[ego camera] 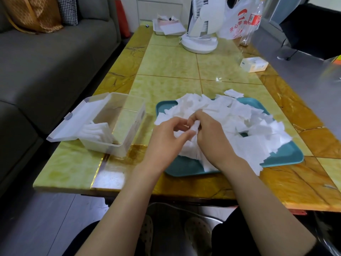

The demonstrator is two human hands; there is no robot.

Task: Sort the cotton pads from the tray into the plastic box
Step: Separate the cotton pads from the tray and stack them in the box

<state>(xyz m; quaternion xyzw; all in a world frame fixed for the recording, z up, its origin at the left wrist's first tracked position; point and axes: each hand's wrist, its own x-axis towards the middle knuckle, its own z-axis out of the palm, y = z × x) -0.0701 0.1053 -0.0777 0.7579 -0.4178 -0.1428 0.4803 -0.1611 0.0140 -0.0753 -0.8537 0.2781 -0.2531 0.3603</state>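
A teal tray in front of me holds a loose heap of white square cotton pads. Over the tray's left part, my right hand grips a small stack of cotton pads on edge. My left hand is beside it, its curled fingers touching the same stack. To the left stands a clear plastic box with its lid folded open; a row of pads sits in its near end.
One pad lies on the green and amber table beyond the tray. Farther back are a white fan base, a small carton, a plastic bag and a white tray. A grey sofa runs along the left.
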